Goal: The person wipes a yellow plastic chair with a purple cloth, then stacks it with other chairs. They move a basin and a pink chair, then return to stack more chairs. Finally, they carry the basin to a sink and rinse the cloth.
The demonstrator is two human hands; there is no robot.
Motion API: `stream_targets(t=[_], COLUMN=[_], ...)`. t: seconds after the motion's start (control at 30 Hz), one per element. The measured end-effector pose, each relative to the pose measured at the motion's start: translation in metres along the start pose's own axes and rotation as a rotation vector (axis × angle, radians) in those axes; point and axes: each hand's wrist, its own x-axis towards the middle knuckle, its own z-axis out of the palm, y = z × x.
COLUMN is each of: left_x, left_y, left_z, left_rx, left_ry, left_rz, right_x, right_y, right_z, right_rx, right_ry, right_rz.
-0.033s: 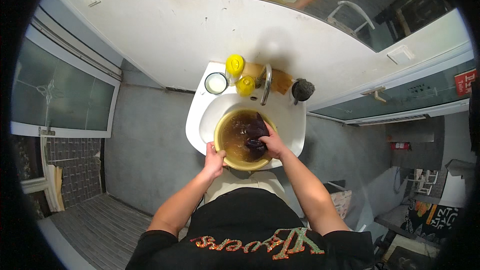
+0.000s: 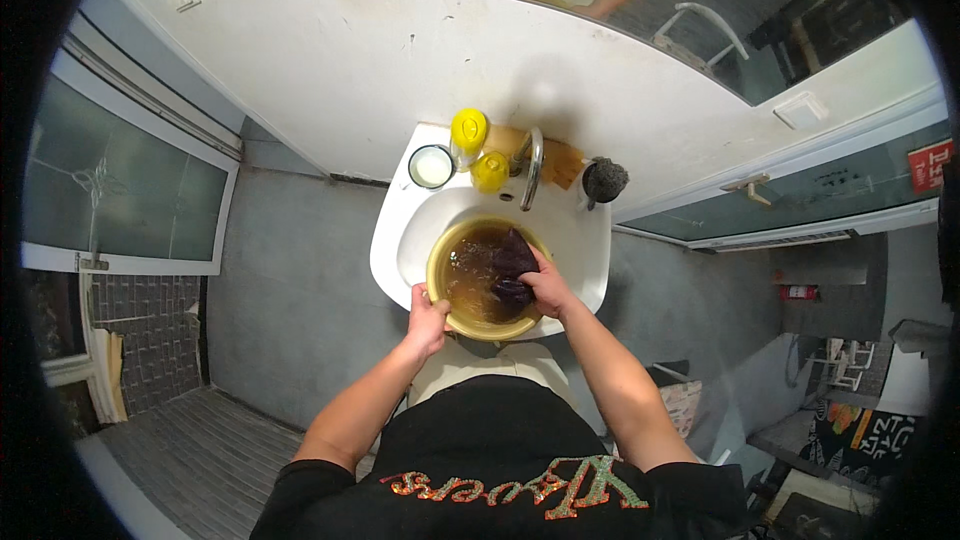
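A yellow basin [image 2: 436,258] holding murky brown water stands in the front of the white washbasin [image 2: 411,240]. My left hand [image 2: 428,318] grips the basin's rim on its near left side, fingers closed round the edge. At the right rim, my right hand [image 2: 549,285] is closed on a dark purple wet cloth [image 2: 514,258]. The cloth lies bunched in folds, partly in the water; its lower part is hidden there. Small bubbles show on the water left of the cloth.
Behind the basin stands a chrome faucet [image 2: 534,170]. Left of it are a tall yellow-capped bottle [image 2: 469,128], a shorter yellow-topped container [image 2: 490,172] and a white-filled cup [image 2: 431,167]. A grey scrubber [image 2: 606,181] sits at the right. A mirror [image 2: 590,0] hangs on the wall.
The cloth has shifted slightly in my right hand, and the bubbles on the water have spread. The yellow basin sits a touch further left; my left hand stays on its rim.
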Motion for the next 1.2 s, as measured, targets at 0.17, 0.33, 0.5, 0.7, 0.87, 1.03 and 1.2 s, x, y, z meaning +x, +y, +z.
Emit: stream_targets(t=[0.17, 0.33, 0.5, 0.7, 0.87, 1.03, 1.2], left_x=[0.010, 0.016, 0.004, 0.017, 0.017, 0.015, 0.013], left_y=[-0.013, -0.019, 0.009, 0.023, 0.039, 0.052, 0.064], left_z=[-0.003, -0.009, 0.005, -0.002, 0.001, 0.010, 0.019], left_rx=[0.019, 0.051, 0.090, 0.358, 0.458, 0.555, 0.706], left_ry=[0.026, 0.086, 0.096, 0.135, 0.196, 0.142, 0.112], left_rz=[-0.028, -0.019, -0.018, 0.101, 0.196, 0.336, 0.532], right_x=[0.007, 0.000, 0.029, 0.057, 0.058, 0.055, 0.054], right_y=[-0.016, -0.065, -0.068, -0.082, -0.110, -0.111, -0.109], right_z=[-0.004, 0.015, -0.004, -0.028, -0.034, -0.044, -0.038], right_rx=[0.003, 0.210, -0.387, -0.660, -0.686, -0.592, -0.658], right_ry=[0.080, 0.043, 0.228, 0.127, 0.157, 0.129, 0.133], right_rz=[-0.022, 0.061, -0.047, -0.012, -0.117, -0.185, -0.315])
